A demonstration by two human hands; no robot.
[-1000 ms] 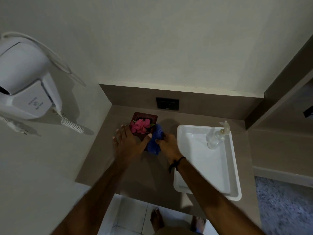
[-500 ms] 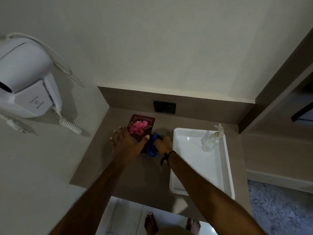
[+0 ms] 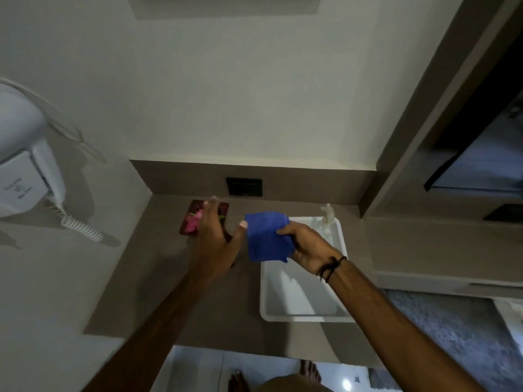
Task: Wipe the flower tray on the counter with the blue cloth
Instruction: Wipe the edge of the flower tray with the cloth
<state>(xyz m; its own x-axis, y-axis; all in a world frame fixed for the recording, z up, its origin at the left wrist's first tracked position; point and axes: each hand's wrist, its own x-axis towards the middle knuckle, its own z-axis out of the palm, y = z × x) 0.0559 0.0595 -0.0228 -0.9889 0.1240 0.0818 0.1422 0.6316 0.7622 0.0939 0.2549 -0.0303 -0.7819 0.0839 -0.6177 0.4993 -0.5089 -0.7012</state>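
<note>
Feet [image 3: 310, 372] stand bare on the pale floor tiles at the bottom edge, below the brown counter [image 3: 158, 284]. Above the counter the right hand [image 3: 307, 246], a black band [image 3: 331, 267] around its wrist, pinches the blue cloth [image 3: 267, 236], which hangs spread in the air over the near left corner of the white sink basin [image 3: 300, 315], clear of the counter. The left hand [image 3: 216, 239] is spread flat with fingers apart, its thumb tip just beside the cloth's left edge, gripping nothing. This hand covers much of the flower tray [image 3: 189, 222], a dark red-brown dish with pink flowers [image 3: 192, 223] that sits on the counter toward the back left corner, well left of the cloth. A clear soap pump bottle [image 3: 327, 219] stands at the basin's far edge. A dark wall socket plate [image 3: 244, 186] sits on the backsplash. At left a white wall hair dryer [image 3: 25, 165] with a coiled cord [image 3: 80, 226] carries a small printed label, too blurred to read.
</note>
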